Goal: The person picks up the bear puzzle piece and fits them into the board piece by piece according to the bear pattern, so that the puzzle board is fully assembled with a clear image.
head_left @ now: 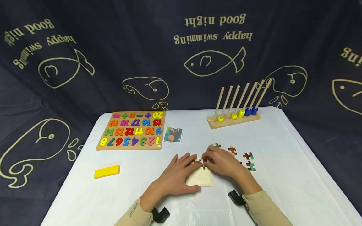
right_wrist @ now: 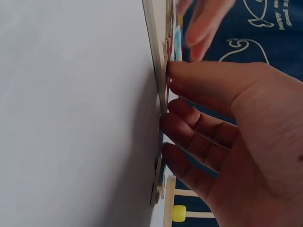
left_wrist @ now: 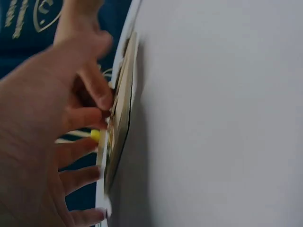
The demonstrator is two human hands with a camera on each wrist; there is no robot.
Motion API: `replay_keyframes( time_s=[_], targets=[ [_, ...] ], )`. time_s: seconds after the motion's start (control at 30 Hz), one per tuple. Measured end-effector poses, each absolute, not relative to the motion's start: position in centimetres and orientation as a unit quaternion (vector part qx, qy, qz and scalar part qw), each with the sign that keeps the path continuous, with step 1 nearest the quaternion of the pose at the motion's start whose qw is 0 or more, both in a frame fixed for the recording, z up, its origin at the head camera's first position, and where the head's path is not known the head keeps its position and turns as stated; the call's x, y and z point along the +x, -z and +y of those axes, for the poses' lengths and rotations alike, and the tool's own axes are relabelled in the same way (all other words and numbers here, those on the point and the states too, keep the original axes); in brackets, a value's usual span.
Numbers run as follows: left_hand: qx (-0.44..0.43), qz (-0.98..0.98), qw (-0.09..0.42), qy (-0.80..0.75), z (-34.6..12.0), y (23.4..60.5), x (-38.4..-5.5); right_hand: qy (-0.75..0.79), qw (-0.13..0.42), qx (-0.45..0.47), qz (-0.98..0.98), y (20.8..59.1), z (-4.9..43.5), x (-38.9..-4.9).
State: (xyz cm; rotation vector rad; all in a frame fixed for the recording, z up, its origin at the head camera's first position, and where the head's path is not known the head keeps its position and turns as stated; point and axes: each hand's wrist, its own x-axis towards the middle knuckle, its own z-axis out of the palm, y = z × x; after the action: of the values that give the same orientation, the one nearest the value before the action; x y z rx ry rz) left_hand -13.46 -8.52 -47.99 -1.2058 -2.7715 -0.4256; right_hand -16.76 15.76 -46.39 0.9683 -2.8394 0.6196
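A small pale wooden puzzle board (head_left: pixel 199 179) lies on the table between the two hands, with several brown and white puzzle pieces along its far edge. My left hand (head_left: pixel 177 176) rests over the board's left side, fingers spread and fairly straight, fingertips at the far left corner. At the far right corner, my right hand (head_left: pixel 222 161) has thumb and fingers bent around a brown puzzle piece (head_left: pixel 204 162), which the fingers partly cover. In the right wrist view, the right thumb (right_wrist: pixel 203 78) touches the top of the board's edge (right_wrist: pixel 158 71).
Loose puzzle pieces (head_left: pixel 249 156) lie right of the right hand, some partly hidden by it. A bear picture card (head_left: pixel 173 134), a number board (head_left: pixel 130 130) and a yellow block (head_left: pixel 106 171) are on the left. A peg rack with beads (head_left: pixel 234 121) stands at the back right.
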Motion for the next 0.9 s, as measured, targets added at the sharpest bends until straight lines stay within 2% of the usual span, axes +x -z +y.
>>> replay_keyframes(
  time_s=[0.53, 0.9],
  targets=[
    [-0.397, -0.905, 0.056, 0.145, -7.7, 48.9, -13.8, -0.196, 0.028, 0.283, -0.938, 46.7, 15.2, -17.0],
    [-0.400, -0.901, 0.073, 0.153, -7.6, 49.1, -13.9, -0.201, 0.040, 0.249, -0.946, 46.7, 14.6, -16.9]
  ],
)
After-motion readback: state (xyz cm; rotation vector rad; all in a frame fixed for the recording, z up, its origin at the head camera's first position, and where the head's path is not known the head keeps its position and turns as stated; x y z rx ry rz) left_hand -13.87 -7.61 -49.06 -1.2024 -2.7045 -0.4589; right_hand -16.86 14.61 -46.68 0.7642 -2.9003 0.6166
